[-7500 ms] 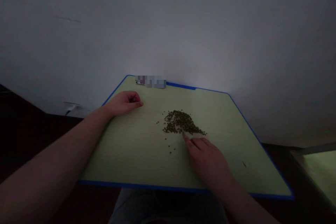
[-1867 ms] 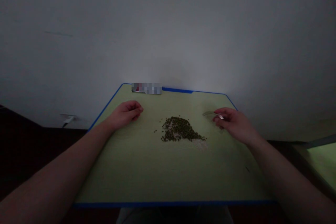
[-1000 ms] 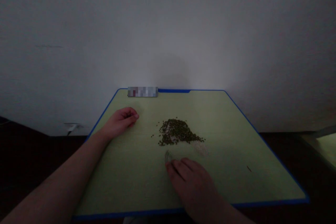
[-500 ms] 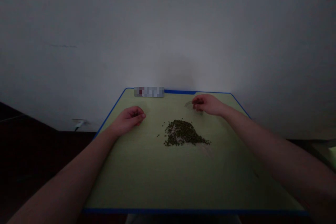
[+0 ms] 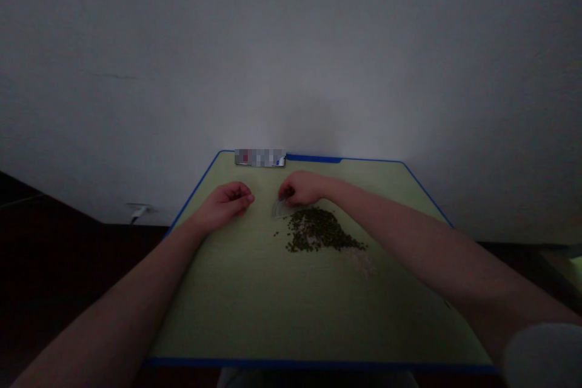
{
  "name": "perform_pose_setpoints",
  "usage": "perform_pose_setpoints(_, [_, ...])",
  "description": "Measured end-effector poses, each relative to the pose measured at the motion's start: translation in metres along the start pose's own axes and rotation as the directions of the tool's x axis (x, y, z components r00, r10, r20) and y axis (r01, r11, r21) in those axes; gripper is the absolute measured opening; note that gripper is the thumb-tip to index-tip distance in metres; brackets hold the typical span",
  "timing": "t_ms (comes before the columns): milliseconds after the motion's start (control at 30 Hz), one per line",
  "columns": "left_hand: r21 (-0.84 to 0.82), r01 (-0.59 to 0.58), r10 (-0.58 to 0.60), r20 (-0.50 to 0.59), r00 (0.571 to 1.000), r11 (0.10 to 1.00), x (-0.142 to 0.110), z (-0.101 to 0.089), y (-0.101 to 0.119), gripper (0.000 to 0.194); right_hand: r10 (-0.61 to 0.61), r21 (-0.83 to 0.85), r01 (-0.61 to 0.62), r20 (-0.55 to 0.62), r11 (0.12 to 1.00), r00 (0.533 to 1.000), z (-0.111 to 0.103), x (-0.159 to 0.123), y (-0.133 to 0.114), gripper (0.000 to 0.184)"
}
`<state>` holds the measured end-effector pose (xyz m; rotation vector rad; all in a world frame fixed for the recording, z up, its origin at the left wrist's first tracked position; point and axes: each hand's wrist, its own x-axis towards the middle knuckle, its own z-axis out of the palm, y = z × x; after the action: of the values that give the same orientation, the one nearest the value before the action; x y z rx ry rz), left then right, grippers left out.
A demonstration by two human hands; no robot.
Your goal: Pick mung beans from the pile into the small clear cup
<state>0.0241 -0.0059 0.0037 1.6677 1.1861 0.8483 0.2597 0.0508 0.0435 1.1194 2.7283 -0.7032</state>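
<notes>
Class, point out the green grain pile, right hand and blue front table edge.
Green grain pile (image 5: pixel 321 230), head view: its middle.
Right hand (image 5: pixel 302 187), head view: its back.
Blue front table edge (image 5: pixel 318 366), head view: mid-length.

We curl our left hand (image 5: pixel 231 201) and right hand (image 5: pixel 304 188) over the table (image 5: pixel 236 309).
Our left forearm (image 5: pixel 122 291) crosses its left edge, our right forearm (image 5: pixel 409 242) its right edge.
</notes>
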Motion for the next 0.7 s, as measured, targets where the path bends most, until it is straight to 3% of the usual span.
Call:
perform_pose_setpoints(333, [0.01, -0.019, 0.019, -0.009, 1.0, 1.0, 0.0, 0.0, 0.004, 0.026, -0.275, -0.017, 0.284, 0.2, 0.959, 0.94, 0.006, -0.003, -0.039, 0.035])
perform_pose_setpoints(700, [-0.015, -0.022, 0.022, 0.005, 1.0, 1.0, 0.001, -0.001, -0.003, 0.025, -0.36, -0.081, 0.407, 0.333, 0.91, 0.872, 0.011, -0.034, -0.066, 0.035])
